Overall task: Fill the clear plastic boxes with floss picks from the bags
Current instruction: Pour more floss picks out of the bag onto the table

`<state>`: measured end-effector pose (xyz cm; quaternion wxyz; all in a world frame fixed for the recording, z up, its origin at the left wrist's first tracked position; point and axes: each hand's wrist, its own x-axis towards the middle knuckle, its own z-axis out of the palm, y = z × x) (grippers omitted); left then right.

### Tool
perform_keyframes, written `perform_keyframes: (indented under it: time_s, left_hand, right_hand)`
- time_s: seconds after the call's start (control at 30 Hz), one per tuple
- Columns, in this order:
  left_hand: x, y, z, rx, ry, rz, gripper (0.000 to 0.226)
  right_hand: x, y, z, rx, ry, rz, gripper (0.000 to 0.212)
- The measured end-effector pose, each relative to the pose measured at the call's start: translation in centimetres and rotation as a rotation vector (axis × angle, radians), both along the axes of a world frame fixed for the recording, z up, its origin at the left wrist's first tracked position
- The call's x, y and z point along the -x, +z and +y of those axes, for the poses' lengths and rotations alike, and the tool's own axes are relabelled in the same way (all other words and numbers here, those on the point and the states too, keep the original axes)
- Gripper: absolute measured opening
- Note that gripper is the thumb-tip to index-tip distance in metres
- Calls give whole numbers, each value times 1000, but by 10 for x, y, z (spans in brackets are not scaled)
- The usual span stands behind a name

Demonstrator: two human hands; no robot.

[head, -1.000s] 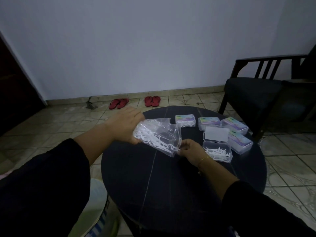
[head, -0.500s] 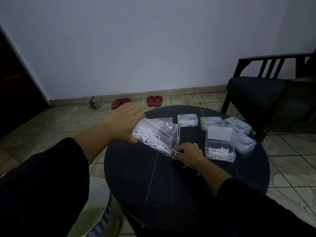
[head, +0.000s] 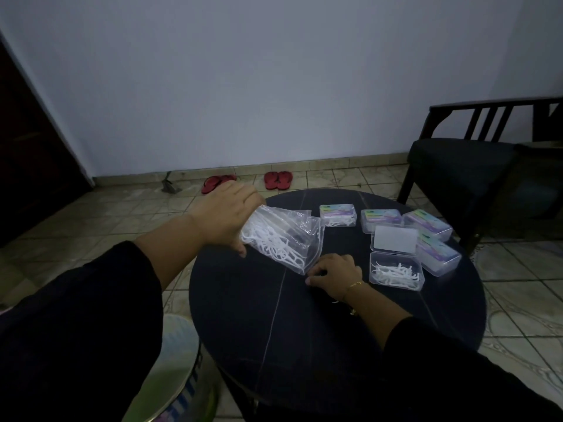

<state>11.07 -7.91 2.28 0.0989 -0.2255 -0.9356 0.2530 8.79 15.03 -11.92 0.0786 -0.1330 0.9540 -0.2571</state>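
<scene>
left hand (head: 227,216) is gripping the clear bag (head: 286,239) by its upper end, fingers wrapped round it, holding it tilted with the lower corner dipping toward the desk (head: 274,330). the floss picks (head: 274,243) inside are bunching toward that low end. right hand (head: 333,274) is resting knuckles-up on the desk just beside the bag's lower corner, fingers curled under — whether it is pinching a pick or nothing, cannot tell.

change over the last second: the right hand has dropped from the bag's mouth down onto the desk, and the bag has stayed raised in the left hand. judgement: a pull from the bag is ending, with transfer to the box likely next.

the open box (head: 396,271) is sitting just right of the right hand, lid (head: 394,239) flipped back, holding a thin layer of picks — only partly filled. four closed boxes (head: 338,214) are lying behind and beside it, apparently done.

beyond the desk: a dark chair (head: 463,166) and red sandals (head: 277,180) on the tiled floor.
</scene>
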Motion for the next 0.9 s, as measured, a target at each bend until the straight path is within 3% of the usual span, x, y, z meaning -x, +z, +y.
perform_keyframes:
  time_s: [0.13, 0.27, 0.43, 0.5, 0.63, 0.77, 0.87, 0.9]
  left_hand:
    - [-2, 1, 0, 31, 23, 0, 108]
    - [-1, 0, -1, 55, 55, -1, 111]
    - [1, -1, 1, 50, 28, 10, 109]
    - [3, -1, 3, 37, -11, 21, 102]
    - [6, 3, 4, 4, -95, 31, 83]
    - [7, 5, 6, 41, -85, 47, 90]
    - [5, 8, 8, 71, -62, 50, 98]
    - [5, 8, 9, 85, -52, 48, 100]
  right_hand:
    - [-1, -2, 2, 27, -56, 1, 11]
    - [-2, 1, 3, -26, -26, -13, 39]
    - [0, 2, 1, -42, 5, -37, 54]
    - [0, 1, 0, -3, 2, -51, 47]
    - [0, -1, -1, 121, -55, -34, 12]
    - [-2, -1, 1, 126, -85, -45, 25]
    - [-3, 0, 3, 107, -76, -38, 10]
    - [-3, 0, 3, 93, -59, -51, 23]
